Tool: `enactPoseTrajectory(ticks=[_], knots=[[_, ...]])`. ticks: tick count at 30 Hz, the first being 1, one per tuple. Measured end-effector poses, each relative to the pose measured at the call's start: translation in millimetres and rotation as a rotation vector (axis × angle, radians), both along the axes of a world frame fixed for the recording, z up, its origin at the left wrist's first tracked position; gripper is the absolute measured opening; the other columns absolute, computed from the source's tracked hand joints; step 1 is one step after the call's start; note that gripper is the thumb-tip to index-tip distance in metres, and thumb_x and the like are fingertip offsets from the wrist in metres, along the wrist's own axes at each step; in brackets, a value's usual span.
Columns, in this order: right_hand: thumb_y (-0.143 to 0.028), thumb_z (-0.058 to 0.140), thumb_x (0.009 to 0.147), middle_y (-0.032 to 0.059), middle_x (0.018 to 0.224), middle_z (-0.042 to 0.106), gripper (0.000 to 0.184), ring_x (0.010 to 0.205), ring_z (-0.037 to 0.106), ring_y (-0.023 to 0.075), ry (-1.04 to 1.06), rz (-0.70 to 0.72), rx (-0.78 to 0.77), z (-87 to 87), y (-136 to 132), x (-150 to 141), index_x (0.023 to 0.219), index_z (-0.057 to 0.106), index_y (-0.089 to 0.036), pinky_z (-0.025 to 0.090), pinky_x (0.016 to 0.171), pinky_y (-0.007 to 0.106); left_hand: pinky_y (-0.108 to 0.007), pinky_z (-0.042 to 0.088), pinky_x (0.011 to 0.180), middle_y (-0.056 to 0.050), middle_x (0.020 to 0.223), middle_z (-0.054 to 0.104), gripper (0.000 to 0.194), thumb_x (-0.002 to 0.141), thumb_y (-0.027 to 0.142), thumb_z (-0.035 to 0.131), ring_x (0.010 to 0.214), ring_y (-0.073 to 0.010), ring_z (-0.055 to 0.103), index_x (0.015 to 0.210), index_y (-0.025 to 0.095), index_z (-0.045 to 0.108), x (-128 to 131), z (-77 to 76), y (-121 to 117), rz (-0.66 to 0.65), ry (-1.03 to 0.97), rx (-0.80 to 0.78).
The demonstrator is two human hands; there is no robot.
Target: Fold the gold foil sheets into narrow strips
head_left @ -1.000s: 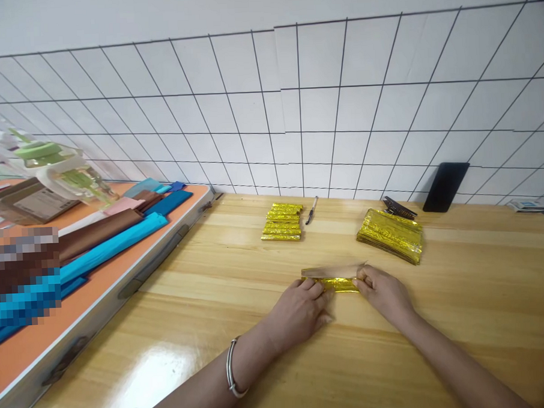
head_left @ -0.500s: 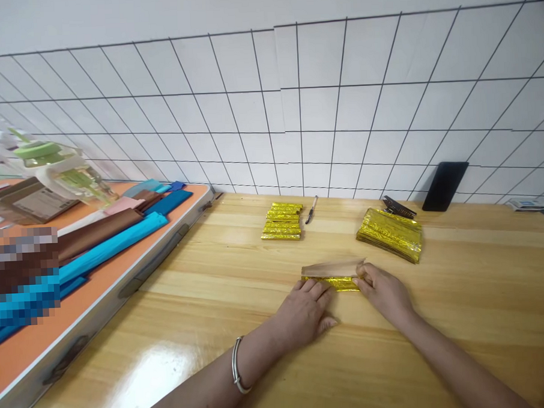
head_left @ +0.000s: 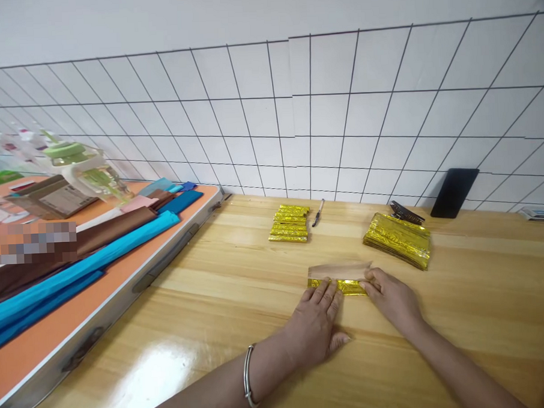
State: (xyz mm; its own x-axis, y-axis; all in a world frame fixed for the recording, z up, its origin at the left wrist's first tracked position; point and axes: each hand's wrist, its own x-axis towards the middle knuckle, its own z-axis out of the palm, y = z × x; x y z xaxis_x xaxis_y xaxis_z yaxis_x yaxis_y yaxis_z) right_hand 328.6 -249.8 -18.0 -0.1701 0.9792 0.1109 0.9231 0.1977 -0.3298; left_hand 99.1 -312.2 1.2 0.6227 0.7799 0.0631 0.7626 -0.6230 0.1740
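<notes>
A sheet of gold foil paper (head_left: 346, 272) with a brown back lies on the wooden table, its near edge folded over so a gold strip shows. My left hand (head_left: 315, 319) rests flat on that strip, fingers stretched out and the thumb apart. With thumb and fingers pinched, my right hand (head_left: 391, 295) grips the right end of the sheet. Farther back to the right is a stack of gold foil sheets (head_left: 397, 239). Several narrow folded gold strips (head_left: 289, 223) lie in a row behind the sheet.
A pen (head_left: 318, 213) lies beside the folded strips. Behind the stack are a black stapler-like tool (head_left: 406, 212) and a dark phone (head_left: 454, 192) leaning on the wall. At left, an orange-topped surface (head_left: 136, 312) holds rolled paper (head_left: 121, 258), a cardboard box (head_left: 64, 198) and a green-lidded bottle (head_left: 83, 167).
The view has shifted slightly. My left hand has slid right along the folded gold strip, uncovering more of its left end. My right hand still pinches the right end.
</notes>
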Motion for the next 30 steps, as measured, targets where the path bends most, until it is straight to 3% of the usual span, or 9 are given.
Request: enactPoseTrajectory(ticks=[8, 13, 16, 19, 21, 22, 24, 30], knots=[[-0.038, 0.048, 0.081, -0.0001, 0.073, 0.063, 0.021, 0.065, 0.057, 0.0169, 0.121, 0.010, -0.008, -0.5, 1, 2, 0.094, 0.056, -0.024, 0.037, 0.056, 0.025, -0.046, 0.024, 0.102, -0.013, 0.145, 0.028, 0.072, 0.085, 0.063, 0.028, 0.135, -0.0313, 0.017, 0.139, 0.016, 0.027, -1, -4.0, 2, 0.013, -0.057, -0.004], [-0.037, 0.048, 0.080, 0.0008, 0.074, 0.061, 0.022, 0.067, 0.056, 0.0162, 0.455, 0.075, -0.100, -4.0, 8, 18, 0.094, 0.055, -0.021, 0.044, 0.061, 0.026, -0.046, 0.025, 0.101, -0.011, 0.144, 0.032, 0.071, 0.084, 0.062, 0.032, 0.134, -0.0311, 0.019, 0.139, 0.018, 0.028, 0, -3.4, 3, 0.010, -0.084, -0.017], [-0.035, 0.044, 0.083, 0.0034, 0.081, 0.063, 0.023, 0.070, 0.058, 0.0164, 0.560, 0.036, -0.086, 1.0, 8, 28, 0.095, 0.055, -0.019, 0.046, 0.064, 0.027, -0.047, 0.025, 0.101, -0.011, 0.144, 0.031, 0.070, 0.084, 0.062, 0.031, 0.134, -0.0309, 0.019, 0.139, 0.018, 0.027, 0, -1.0, 3, 0.011, -0.086, -0.030], [-0.031, 0.042, 0.087, 0.0055, 0.088, 0.065, 0.022, 0.078, 0.057, 0.0178, 0.389, 0.005, 0.126, 12.3, -6, 23, 0.092, 0.059, -0.019, 0.046, 0.073, 0.031, -0.047, 0.026, 0.101, -0.010, 0.144, 0.031, 0.070, 0.084, 0.062, 0.031, 0.134, -0.0305, 0.019, 0.140, 0.019, 0.027, 0, 1.1, 3, 0.017, -0.082, -0.040], [-0.026, 0.040, 0.089, 0.0073, 0.098, 0.065, 0.025, 0.094, 0.055, 0.0200, 0.215, 0.187, 0.233, 18.3, -21, 10, 0.100, 0.061, -0.019, 0.041, 0.087, 0.034, -0.047, 0.026, 0.101, -0.010, 0.144, 0.032, 0.071, 0.084, 0.062, 0.033, 0.134, -0.0304, 0.020, 0.140, 0.019, 0.026, 1, 1.7, 3, 0.019, -0.082, -0.042], [-0.025, 0.040, 0.090, 0.0077, 0.103, 0.065, 0.027, 0.096, 0.054, 0.0206, 0.113, 0.312, 0.235, 19.7, -29, 1, 0.105, 0.061, -0.019, 0.039, 0.089, 0.035, -0.047, 0.027, 0.101, -0.010, 0.144, 0.032, 0.071, 0.084, 0.062, 0.034, 0.134, -0.0304, 0.021, 0.140, 0.019, 0.027, 2, 1.8, 3, 0.018, -0.083, -0.042], [-0.029, 0.043, 0.089, 0.0086, 0.115, 0.062, 0.033, 0.105, 0.051, 0.0247, -0.063, 0.407, 0.231, 18.6, -43, -17, 0.117, 0.057, -0.019, 0.037, 0.091, 0.040, -0.047, 0.027, 0.101, -0.010, 0.143, 0.032, 0.069, 0.084, 0.060, 0.035, 0.133, -0.0306, 0.022, 0.139, 0.019, 0.029, 3, 2.0, 4, 0.014, -0.084, -0.041], [-0.047, 0.048, 0.085, 0.0106, 0.129, 0.052, 0.055, 0.115, 0.043, 0.0291, -0.219, 0.354, 0.197, 3.5, -59, -38, 0.130, 0.046, -0.016, 0.033, 0.093, 0.043, -0.047, 0.029, 0.100, -0.011, 0.142, 0.035, 0.067, 0.084, 0.059, 0.035, 0.132, -0.0311, 0.024, 0.138, 0.019, 0.030, 4, 2.6, 6, 0.007, -0.078, -0.042]])
